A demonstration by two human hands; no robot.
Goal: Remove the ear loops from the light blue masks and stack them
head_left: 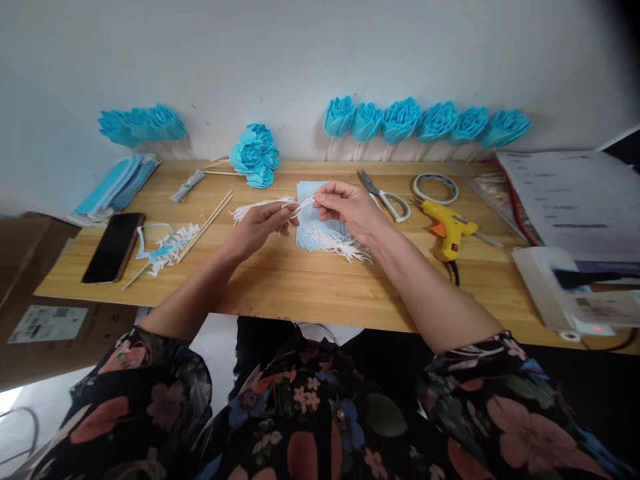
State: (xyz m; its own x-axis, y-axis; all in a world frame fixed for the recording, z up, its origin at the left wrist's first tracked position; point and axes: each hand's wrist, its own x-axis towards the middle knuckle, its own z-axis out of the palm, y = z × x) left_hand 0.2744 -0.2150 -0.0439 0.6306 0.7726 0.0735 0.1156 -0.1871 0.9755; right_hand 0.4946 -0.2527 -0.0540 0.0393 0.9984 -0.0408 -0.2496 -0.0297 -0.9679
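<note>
While both hands work at the middle of the wooden table (pixel 300 287), the far left holds one stack of blue face masks (pixel 116 187) with one black phone (pixel 114 247) lying in front of it. Against the wall above stand what look like three blue paper flowers (pixel 143 125). Next come a small heap of cut blue and white scraps (pixel 167 245), two thin wooden sticks (pixel 210 219) lying aslant beside it, and one small grey bundle (pixel 187 185) further back. One cluster of blue flowers (pixel 255 157) lies on the table by the wall.

The left hand (pixel 263 227) is closed, thumb and fingers pinched on a bundle of white strings (pixel 257 208) held just above the tabletop. The right hand (pixel 347 207) is pinched shut on the other end of the same bundle, so the strings stretch between the two hands. Under them lies one blue mask (pixel 306 223), with a loose pile of white strings (pixel 343 245) on its near edge.

Right of the hands are one pair of scissors (pixel 385 197), one roll of tape (pixel 436 188) and one yellow glue gun (pixel 450 230). Six blue flowers (pixel 425 121) stand in a row against the wall. Papers (pixel 575 200) and one white box (pixel 565 293) fill the right end.
</note>
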